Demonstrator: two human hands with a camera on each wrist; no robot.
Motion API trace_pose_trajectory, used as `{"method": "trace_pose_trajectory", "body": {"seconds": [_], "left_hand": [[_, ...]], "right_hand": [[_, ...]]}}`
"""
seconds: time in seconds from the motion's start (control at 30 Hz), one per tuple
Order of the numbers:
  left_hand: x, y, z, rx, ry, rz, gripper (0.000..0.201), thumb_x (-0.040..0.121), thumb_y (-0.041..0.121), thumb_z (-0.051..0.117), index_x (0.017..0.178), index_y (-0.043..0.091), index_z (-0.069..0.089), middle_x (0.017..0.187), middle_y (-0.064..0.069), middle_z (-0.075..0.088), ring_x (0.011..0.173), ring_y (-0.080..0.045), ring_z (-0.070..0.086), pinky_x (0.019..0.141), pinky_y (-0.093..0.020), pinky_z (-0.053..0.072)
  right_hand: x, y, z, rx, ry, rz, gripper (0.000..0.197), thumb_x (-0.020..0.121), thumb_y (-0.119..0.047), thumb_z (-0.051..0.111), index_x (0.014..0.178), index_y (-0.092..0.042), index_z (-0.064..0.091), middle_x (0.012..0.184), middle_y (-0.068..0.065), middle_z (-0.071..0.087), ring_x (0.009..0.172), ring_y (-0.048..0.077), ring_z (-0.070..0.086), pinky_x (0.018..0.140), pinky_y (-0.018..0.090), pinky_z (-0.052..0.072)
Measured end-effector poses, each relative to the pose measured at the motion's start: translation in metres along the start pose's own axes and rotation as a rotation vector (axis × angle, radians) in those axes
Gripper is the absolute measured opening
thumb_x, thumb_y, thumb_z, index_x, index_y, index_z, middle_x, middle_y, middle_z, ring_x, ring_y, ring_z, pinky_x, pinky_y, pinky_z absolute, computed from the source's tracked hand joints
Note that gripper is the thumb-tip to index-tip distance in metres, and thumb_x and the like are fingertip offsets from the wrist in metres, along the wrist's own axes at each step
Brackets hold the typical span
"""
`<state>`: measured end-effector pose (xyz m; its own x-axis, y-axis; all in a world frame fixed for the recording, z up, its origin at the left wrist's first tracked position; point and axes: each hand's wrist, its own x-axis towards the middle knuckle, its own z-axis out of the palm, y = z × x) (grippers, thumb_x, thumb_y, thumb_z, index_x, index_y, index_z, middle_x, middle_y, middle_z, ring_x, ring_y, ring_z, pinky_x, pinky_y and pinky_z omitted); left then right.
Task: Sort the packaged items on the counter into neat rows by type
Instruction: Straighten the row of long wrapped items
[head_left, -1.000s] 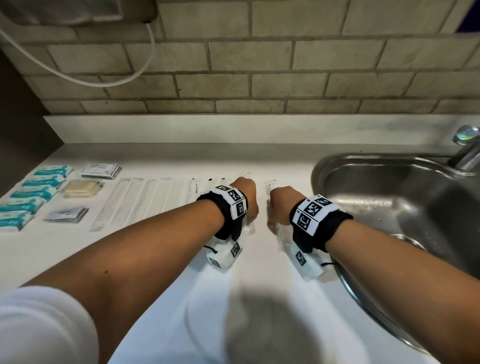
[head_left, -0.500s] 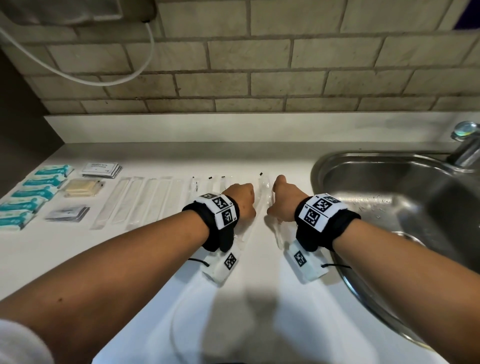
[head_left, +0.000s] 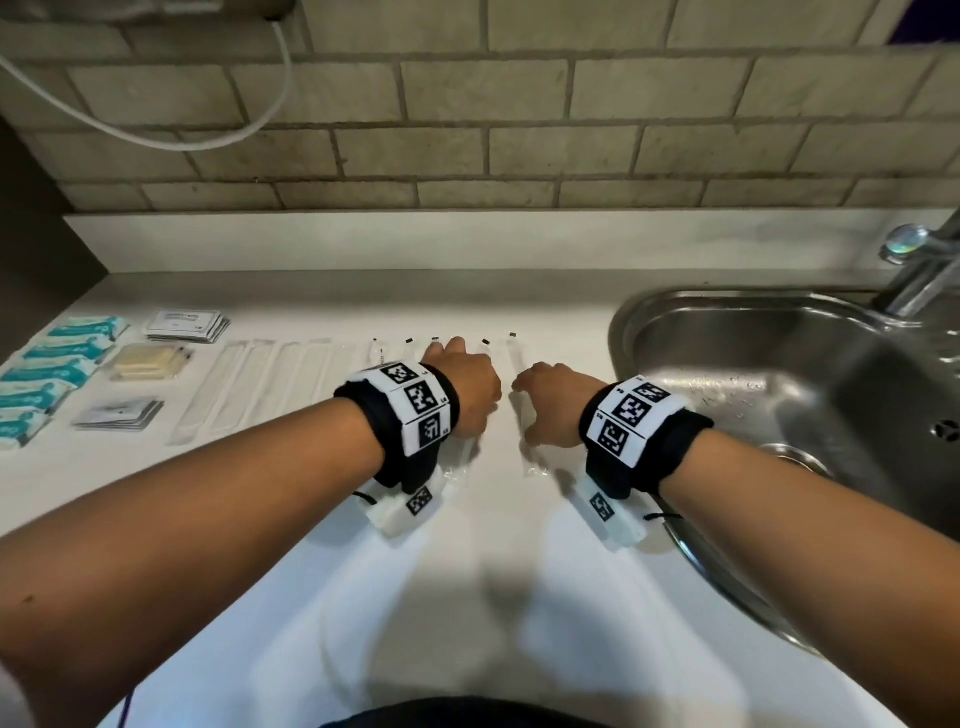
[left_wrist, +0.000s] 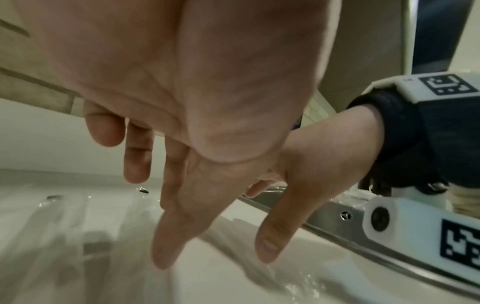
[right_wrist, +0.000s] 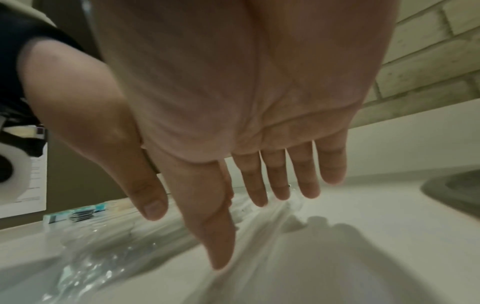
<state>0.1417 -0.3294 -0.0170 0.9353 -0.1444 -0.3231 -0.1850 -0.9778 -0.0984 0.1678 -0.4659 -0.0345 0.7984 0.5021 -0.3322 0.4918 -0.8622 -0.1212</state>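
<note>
Several long clear packets with black tips (head_left: 376, 353) lie side by side on the white counter (head_left: 519, 571). My left hand (head_left: 460, 379) lies over the middle of this row, fingers straight and pointing down at the counter (left_wrist: 168, 236). My right hand (head_left: 540, 402) rests beside the rightmost clear packet (head_left: 513, 358), its fingers (right_wrist: 278, 181) also straight. Crinkled clear plastic (right_wrist: 103, 257) shows under the right hand. Neither hand grips anything.
Left of the clear packets lie flat white strips (head_left: 249, 384), a yellow packet (head_left: 145, 361), two sachet stacks (head_left: 187, 325) (head_left: 119, 415) and a column of teal packets (head_left: 57, 364). A steel sink (head_left: 623, 322) with a tap (head_left: 924, 265) is at right. A brick wall stands behind.
The hands, close together round a clear packet half a second ago, have drawn apart. That packet now lies straight at the right end of the row.
</note>
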Motion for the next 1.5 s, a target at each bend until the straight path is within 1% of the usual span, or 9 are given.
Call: {"method": "trace_pose_trajectory", "body": {"seconds": [0.07,0.13,0.2,0.3,0.5,0.67,0.83,1.0,1.5], "left_hand": [[-0.004,-0.002,0.002,0.101,-0.080,0.009,0.031,0.086,0.027,0.061,0.116,0.030,0.064,0.113,0.003,0.059,0.106,-0.023,0.033,0.085,-0.034,0.028],[-0.003,-0.006,0.008,0.155,-0.143,0.012,0.043,0.064,0.032,0.074,0.106,0.032,0.065,0.103,0.006,0.061,0.102,-0.024,0.034,0.083,-0.035,0.033],[-0.003,-0.008,0.016,0.191,-0.126,0.031,0.052,0.056,0.036,0.073,0.107,0.032,0.065,0.106,0.010,0.064,0.097,-0.021,0.034,0.080,-0.035,0.032],[-0.003,-0.007,0.021,0.176,-0.055,0.068,0.052,0.063,0.044,0.069,0.112,0.029,0.066,0.114,0.014,0.065,0.098,-0.020,0.035,0.078,-0.035,0.026],[0.000,-0.007,0.020,0.075,-0.049,0.046,0.060,0.072,0.062,0.059,0.122,0.030,0.061,0.124,0.008,0.062,0.114,-0.021,0.042,0.095,-0.040,0.030],[0.000,-0.010,0.015,0.068,-0.040,0.050,0.061,0.079,0.053,0.057,0.135,0.031,0.051,0.139,0.008,0.052,0.126,-0.021,0.042,0.099,-0.040,0.028],[-0.005,-0.014,0.018,0.048,-0.034,0.076,0.062,0.084,0.048,0.058,0.141,0.028,0.046,0.156,0.013,0.030,0.146,-0.019,0.020,0.108,-0.042,0.019],[-0.010,-0.016,0.021,0.022,-0.032,0.070,0.067,0.084,0.051,0.056,0.145,0.028,0.041,0.158,0.013,0.027,0.148,-0.018,0.016,0.108,-0.042,0.016],[-0.007,-0.017,0.018,0.015,-0.059,0.066,0.066,0.087,0.052,0.056,0.146,0.029,0.039,0.158,0.012,0.026,0.148,-0.022,0.016,0.111,-0.046,0.015]], "right_hand": [[-0.002,-0.005,0.001,-0.037,-0.042,-0.013,0.064,0.072,-0.031,0.078,0.127,-0.013,0.051,0.130,0.006,0.050,0.119,0.025,0.051,0.095,0.039,0.049],[-0.004,-0.010,0.001,-0.052,-0.051,-0.025,0.056,0.069,-0.027,0.081,0.117,-0.012,0.055,0.121,0.006,0.052,0.111,0.024,0.055,0.084,0.035,0.050],[-0.005,-0.014,0.002,-0.067,-0.039,-0.029,0.054,0.069,-0.022,0.081,0.115,-0.010,0.055,0.116,0.006,0.054,0.105,0.025,0.059,0.076,0.033,0.049],[-0.004,-0.013,0.006,-0.073,0.002,-0.020,0.055,0.071,-0.020,0.079,0.118,-0.010,0.052,0.117,0.007,0.056,0.105,0.027,0.061,0.081,0.036,0.052],[0.000,-0.010,0.011,-0.031,0.031,0.019,0.047,0.083,-0.018,0.066,0.125,-0.010,0.046,0.123,0.008,0.055,0.111,0.028,0.057,0.090,0.039,0.050],[0.007,-0.016,0.011,-0.027,0.030,0.011,0.055,0.083,-0.018,0.066,0.131,-0.010,0.042,0.132,0.010,0.050,0.117,0.029,0.055,0.096,0.043,0.049],[0.010,-0.019,0.017,-0.005,0.037,0.009,0.067,0.082,-0.017,0.068,0.139,-0.009,0.034,0.139,0.010,0.046,0.122,0.029,0.053,0.097,0.040,0.048],[0.010,-0.017,0.021,-0.017,-0.026,0.014,0.074,0.080,-0.012,0.068,0.144,-0.010,0.030,0.151,0.009,0.034,0.133,0.027,0.045,0.104,0.041,0.045],[0.010,-0.015,0.019,0.005,-0.031,0.028,0.073,0.080,-0.014,0.069,0.143,-0.008,0.032,0.155,0.012,0.026,0.131,0.028,0.047,0.104,0.041,0.045]]}}
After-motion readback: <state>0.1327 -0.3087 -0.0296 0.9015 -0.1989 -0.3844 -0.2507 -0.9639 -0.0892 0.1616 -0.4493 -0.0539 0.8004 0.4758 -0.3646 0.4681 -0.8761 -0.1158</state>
